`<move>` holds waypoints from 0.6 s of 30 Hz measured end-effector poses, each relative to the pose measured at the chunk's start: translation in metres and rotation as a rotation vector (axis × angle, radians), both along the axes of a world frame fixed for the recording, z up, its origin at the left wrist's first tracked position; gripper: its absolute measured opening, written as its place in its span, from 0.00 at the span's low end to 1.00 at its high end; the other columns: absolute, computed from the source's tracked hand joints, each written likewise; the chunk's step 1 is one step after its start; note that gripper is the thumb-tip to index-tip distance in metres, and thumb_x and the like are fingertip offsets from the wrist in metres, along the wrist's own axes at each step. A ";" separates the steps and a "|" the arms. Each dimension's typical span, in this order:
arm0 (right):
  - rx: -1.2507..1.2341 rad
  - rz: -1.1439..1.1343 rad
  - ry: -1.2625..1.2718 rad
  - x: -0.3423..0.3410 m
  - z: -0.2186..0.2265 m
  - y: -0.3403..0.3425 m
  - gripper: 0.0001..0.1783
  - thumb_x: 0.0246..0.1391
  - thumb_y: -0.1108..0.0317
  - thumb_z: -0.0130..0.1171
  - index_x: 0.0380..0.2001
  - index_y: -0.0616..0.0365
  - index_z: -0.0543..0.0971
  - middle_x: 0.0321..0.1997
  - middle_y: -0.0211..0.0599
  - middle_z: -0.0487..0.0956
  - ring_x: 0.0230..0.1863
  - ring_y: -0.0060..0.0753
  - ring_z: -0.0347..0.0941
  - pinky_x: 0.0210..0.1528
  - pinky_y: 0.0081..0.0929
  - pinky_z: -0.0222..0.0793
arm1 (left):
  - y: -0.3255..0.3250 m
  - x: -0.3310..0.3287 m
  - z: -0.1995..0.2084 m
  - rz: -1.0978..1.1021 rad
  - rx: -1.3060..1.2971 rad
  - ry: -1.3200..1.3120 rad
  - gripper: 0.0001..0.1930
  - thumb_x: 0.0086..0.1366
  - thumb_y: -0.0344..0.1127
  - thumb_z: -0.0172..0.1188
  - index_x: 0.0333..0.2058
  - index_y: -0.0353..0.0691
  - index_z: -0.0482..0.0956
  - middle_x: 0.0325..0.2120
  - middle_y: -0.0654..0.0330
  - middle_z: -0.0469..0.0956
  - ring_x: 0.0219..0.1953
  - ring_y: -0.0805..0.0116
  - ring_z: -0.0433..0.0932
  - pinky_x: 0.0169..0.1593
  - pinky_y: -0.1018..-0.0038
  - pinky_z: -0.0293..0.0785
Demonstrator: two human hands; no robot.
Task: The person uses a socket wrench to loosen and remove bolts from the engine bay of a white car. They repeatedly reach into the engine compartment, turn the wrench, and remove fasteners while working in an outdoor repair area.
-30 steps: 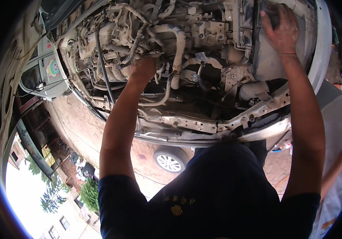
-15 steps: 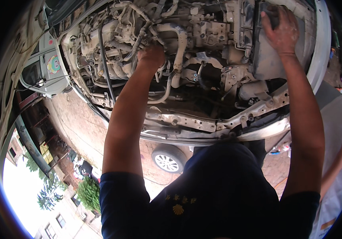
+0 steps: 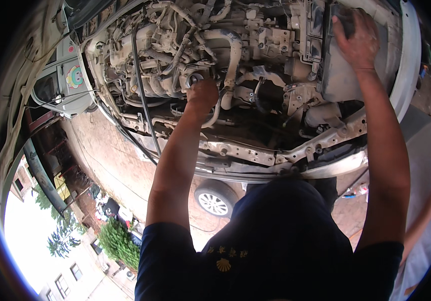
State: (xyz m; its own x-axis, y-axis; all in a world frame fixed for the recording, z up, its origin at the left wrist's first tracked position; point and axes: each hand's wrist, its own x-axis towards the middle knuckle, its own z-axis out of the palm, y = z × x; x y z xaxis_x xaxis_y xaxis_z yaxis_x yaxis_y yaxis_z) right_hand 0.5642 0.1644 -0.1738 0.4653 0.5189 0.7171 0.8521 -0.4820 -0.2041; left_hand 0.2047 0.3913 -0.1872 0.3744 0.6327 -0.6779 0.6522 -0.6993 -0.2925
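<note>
My left hand point(image 3: 204, 94) is in the middle of the open engine bay, its fingers curled in and mostly hidden by the back of the hand. Right beside its fingertips sits a round metal opening point(image 3: 194, 80) with a bright rim. What the curled fingers grip, if anything, is out of sight. A thick dusty hose point(image 3: 234, 56) bends down just right of that hand. Over on the right, my right hand point(image 3: 358, 42) lies with fingers spread on a flat dark plastic box point(image 3: 346, 83).
A prop rod point(image 3: 135, 67) slants through the bay at left. The front crossmember point(image 3: 248, 152) runs between me and the engine. Behind it lies a wheel point(image 3: 214, 198) on the ground. A co-worker's arm point(image 3: 428, 208) shows at far right; a vehicle door point(image 3: 72, 83) stands at left.
My left hand has drawn back toward me and slightly right, uncovering the round metal opening. My right hand stays on the box. The whole view has shifted slightly.
</note>
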 end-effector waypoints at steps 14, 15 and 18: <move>-0.056 0.074 0.110 -0.002 0.011 -0.005 0.19 0.53 0.53 0.65 0.39 0.57 0.80 0.41 0.40 0.81 0.43 0.46 0.77 0.50 0.38 0.72 | -0.038 -0.066 -0.007 0.295 0.084 -0.094 0.12 0.61 0.38 0.54 0.39 0.45 0.84 0.39 0.52 0.84 0.46 0.51 0.82 0.49 0.59 0.78; -0.055 0.071 0.103 -0.002 0.009 -0.005 0.19 0.53 0.53 0.65 0.39 0.57 0.80 0.41 0.40 0.81 0.43 0.46 0.77 0.50 0.38 0.72 | -0.040 -0.071 -0.009 0.334 0.082 -0.085 0.12 0.61 0.38 0.54 0.38 0.45 0.85 0.39 0.52 0.84 0.46 0.51 0.82 0.49 0.59 0.78; -0.026 0.054 0.079 -0.002 0.006 -0.004 0.19 0.53 0.53 0.65 0.39 0.58 0.80 0.41 0.42 0.81 0.43 0.48 0.77 0.50 0.40 0.72 | -0.046 -0.074 -0.010 0.354 0.096 -0.142 0.12 0.61 0.38 0.54 0.37 0.44 0.85 0.39 0.51 0.84 0.46 0.50 0.82 0.49 0.58 0.78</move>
State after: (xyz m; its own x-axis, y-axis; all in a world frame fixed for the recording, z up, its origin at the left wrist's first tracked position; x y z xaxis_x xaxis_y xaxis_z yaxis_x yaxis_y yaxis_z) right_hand 0.5626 0.1608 -0.1677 0.4911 0.5629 0.6649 0.8585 -0.4420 -0.2599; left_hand 0.1306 0.3458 -0.1973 0.2076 0.7972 -0.5668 0.8866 -0.3982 -0.2354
